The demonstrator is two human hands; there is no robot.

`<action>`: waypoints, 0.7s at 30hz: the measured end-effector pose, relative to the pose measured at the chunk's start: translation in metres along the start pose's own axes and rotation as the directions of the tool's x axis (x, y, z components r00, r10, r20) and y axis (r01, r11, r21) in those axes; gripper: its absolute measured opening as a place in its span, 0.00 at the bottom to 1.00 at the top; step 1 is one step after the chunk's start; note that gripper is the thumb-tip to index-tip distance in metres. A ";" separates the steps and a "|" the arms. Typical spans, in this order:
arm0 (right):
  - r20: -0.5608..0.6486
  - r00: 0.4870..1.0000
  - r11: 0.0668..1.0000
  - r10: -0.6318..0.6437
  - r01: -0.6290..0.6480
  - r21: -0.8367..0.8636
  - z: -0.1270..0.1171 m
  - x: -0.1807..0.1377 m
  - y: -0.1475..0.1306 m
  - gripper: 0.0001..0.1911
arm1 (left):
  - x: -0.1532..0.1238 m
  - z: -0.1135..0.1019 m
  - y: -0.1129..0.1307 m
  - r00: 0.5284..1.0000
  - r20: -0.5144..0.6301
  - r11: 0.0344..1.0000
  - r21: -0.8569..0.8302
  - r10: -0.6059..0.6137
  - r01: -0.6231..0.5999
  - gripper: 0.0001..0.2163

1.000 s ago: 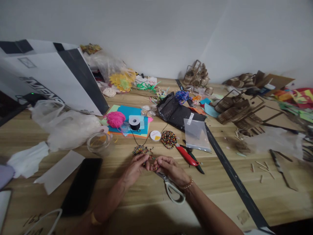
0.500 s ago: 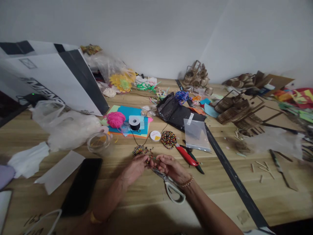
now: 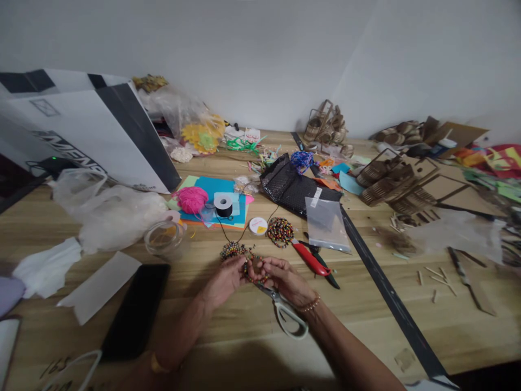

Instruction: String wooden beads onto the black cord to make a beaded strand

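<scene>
My left hand and my right hand meet over the wooden table, fingers pinched on a short string of coloured beads. A black cord runs from the beads up to a spool of black cord. A small heap of beads lies just beyond my left fingers. A round beaded coil sits farther back. White-handled scissors lie under my right wrist.
Red-handled pliers, a clear zip bag, a black mesh pouch, pink yarn on coloured paper, a glass jar, a black phone, plastic bags and a large white paper bag crowd the table. Wooden craft pieces lie right.
Both hands stay together on the bead string, fingers shifting slightly; the string sits a little higher between them. Nothing else moved.
</scene>
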State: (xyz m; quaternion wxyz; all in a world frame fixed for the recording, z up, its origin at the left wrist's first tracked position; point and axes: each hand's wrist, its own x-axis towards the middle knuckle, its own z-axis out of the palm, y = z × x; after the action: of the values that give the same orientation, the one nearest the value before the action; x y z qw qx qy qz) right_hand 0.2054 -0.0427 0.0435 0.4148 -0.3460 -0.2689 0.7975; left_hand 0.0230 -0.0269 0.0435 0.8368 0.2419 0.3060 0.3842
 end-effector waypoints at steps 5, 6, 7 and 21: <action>0.035 0.999 1.000 -0.008 0.009 -0.022 0.003 -0.002 -0.003 0.16 | -0.003 0.006 0.000 0.999 0.015 0.971 0.237 0.030 -0.033 0.12; 0.048 0.999 1.000 -0.007 0.008 -0.023 0.004 -0.002 -0.003 0.17 | -0.003 0.008 0.000 0.999 0.023 0.961 0.272 0.033 -0.038 0.12; 0.060 0.998 1.000 -0.007 0.008 -0.024 0.004 -0.002 -0.004 0.18 | -0.003 0.009 0.000 0.999 0.031 0.954 0.295 0.039 -0.046 0.11; -0.020 0.996 0.979 -0.082 0.077 -0.191 0.009 -0.003 -0.002 0.13 | -0.001 0.002 -0.002 0.998 0.005 0.982 0.173 0.070 -0.070 0.08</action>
State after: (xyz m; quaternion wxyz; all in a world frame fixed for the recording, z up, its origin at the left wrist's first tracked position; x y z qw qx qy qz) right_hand 0.2011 -0.0454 0.0512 0.4151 -0.3838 -0.3516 0.7461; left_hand 0.0251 -0.0290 0.0438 0.7984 0.3240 0.3302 0.3854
